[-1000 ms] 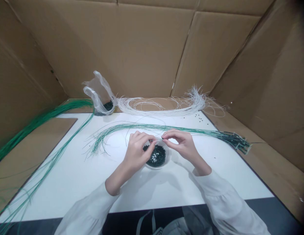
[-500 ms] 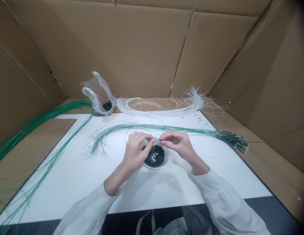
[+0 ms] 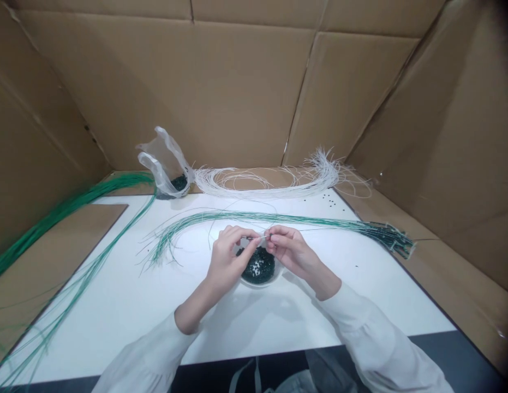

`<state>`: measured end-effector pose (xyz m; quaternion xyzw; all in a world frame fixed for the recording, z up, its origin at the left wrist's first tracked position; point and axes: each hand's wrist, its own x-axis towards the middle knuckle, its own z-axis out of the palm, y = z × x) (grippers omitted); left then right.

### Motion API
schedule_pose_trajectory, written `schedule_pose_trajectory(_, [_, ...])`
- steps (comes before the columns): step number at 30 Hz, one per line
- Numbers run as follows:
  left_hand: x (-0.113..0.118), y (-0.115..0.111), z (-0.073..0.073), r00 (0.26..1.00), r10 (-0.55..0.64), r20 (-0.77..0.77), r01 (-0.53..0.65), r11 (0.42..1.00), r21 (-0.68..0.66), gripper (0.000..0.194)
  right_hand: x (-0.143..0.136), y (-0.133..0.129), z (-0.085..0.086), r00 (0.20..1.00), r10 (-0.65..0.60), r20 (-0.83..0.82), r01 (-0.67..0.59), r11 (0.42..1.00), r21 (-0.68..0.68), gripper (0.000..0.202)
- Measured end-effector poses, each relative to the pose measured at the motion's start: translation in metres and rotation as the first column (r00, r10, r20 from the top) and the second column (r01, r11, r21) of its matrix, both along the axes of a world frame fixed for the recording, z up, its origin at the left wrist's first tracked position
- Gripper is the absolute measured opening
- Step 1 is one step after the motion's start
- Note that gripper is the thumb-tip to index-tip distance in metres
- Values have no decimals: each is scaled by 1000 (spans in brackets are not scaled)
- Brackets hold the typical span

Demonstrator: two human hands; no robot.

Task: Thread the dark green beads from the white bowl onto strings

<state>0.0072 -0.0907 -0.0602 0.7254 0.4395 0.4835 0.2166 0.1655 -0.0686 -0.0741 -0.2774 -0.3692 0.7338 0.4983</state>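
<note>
A white bowl of small dark green beads stands on the white tabletop. Above its left rim, my left hand pinches a thin wire between thumb and fingers, and the wire points to the right. Close to the wire's tip is my right hand, its thumb and forefinger pressed together over the bowl's right side. A tiny dark piece, probably a bead, shows at those fingertips. Behind both hands lies a bundle of green wires, with dark beads clustered at its right end.
A plastic bag with dark beads stands at the back left, beside a coil of white wires. Long green strands run along the left. Cardboard walls surround the table; loose beads lie at the back right.
My right hand has turned slightly, and its lower fingers have curled in nearer the bowl. My left hand keeps its pinch on the wire. The whole view has shifted slightly.
</note>
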Motion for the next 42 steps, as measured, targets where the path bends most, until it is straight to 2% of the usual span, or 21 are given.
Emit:
schedule_pose_trajectory(11, [3,-1,-3,1000,-11,5,11,1000,3,10,-1,-2,-3,1000,5,-9,-4,999,43,15])
schedule_pose_trajectory(30, [3,-1,-1,1000,13,-22,-12,1000,15,12,-1,-1,-2,996,-47,77,40,995,92,17])
schedule_pose_trajectory(33, [3,0,-2,999,17,-40,-17,1000,16,12,1,0,-6,991,-67,120,49,988,147,16])
schedule_pose_trajectory(37, [2,1,-4,996,17,-89,-14,999,37,14,2,1,-10,957,-144,251,66,953,295,15])
schedule_pose_trajectory(42, [2,2,-4,995,9,-99,-7,1000,19,12,3,0,-5,921,-209,329,80,927,365,16])
